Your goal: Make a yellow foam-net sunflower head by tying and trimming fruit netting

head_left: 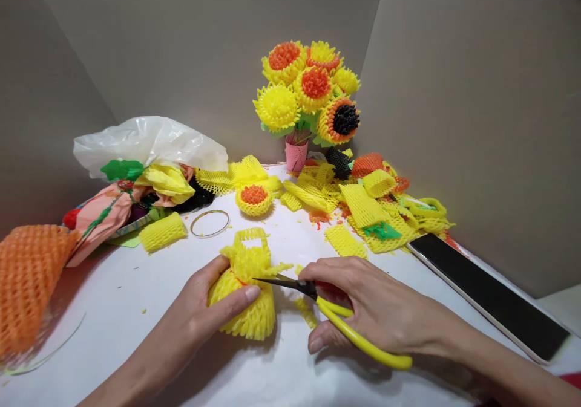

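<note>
While the left hand has thumb and fingers closed on yellow foam netting front-left of the pink pot, and the right hand half-curls round scissors, the netting is judged light, springy, tearable, best held at its gathered waist.

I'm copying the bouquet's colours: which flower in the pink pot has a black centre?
The lower-right flower: its centre is black, while the others show only orange or yellow.
</note>
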Motion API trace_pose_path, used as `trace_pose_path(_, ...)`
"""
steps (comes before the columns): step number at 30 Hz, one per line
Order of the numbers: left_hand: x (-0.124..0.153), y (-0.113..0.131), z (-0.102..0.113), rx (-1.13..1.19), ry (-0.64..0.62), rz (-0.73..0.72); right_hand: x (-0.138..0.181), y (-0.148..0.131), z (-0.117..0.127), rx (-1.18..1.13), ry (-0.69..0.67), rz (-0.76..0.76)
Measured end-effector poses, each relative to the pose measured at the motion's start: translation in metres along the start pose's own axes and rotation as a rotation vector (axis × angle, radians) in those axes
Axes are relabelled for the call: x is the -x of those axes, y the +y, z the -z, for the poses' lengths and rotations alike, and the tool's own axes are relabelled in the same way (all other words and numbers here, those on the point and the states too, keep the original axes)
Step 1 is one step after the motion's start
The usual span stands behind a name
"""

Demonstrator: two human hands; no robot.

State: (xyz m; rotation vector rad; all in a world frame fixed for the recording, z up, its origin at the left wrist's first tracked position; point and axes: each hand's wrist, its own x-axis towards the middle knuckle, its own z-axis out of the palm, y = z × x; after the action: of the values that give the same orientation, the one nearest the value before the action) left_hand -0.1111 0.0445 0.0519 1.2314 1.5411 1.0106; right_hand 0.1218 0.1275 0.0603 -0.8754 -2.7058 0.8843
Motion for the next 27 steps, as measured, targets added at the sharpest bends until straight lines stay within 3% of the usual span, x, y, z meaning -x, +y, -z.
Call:
trace_pose_path(10, 0.003, 0.003, -0.005, 0.0, -0.004, 0.013, -0.003, 0.004, -0.007, -0.037, 0.011, -0.003)
trace_pose_path(15, 0.011, 0.002, -0.004, 0.088, 0.222, 0.192, -0.002, 0.005, -0.006, -0.049, 0.001, -0.014)
trace_pose_path(17, 0.011, 0.003, -0.004, 0.116, 0.252, 0.227, -0.002, 0.004, -0.005, -0.047, 0.004, -0.014)
trace_pose_path(23, 0.008, 0.012, -0.006, 0.185, 0.095, 0.108, -0.005, 0.002, -0.003, -0.039, -0.021, -0.01)
trace_pose_path(27, 0.007, 0.012, -0.005, 0.182, 0.076, 0.081, -0.005, 0.002, -0.002, -0.052, -0.018, 0.012)
